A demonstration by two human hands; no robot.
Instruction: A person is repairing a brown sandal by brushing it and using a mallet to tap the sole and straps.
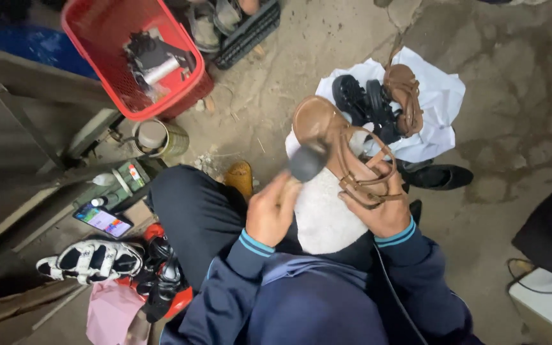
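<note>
My right hand point(378, 207) grips a brown strappy sandal point(337, 144) by its straps, sole end raised over my lap. My left hand point(269, 214) holds a tool with a dark, blurred round head point(306, 163) right against the sandal's footbed. A pale stone block point(321, 217) rests on my lap under both hands. The matching brown sandal point(404, 96) lies beyond on a white cloth point(445, 105) with black chunky shoes point(365, 102).
A red basket point(107, 25) with tools stands at the top left, a tin can point(158, 137) below it. A phone point(103, 220), a black-and-white sandal point(91, 260) and a pink bag point(110, 313) lie at the left. A black flat shoe point(439, 176) lies on the concrete floor.
</note>
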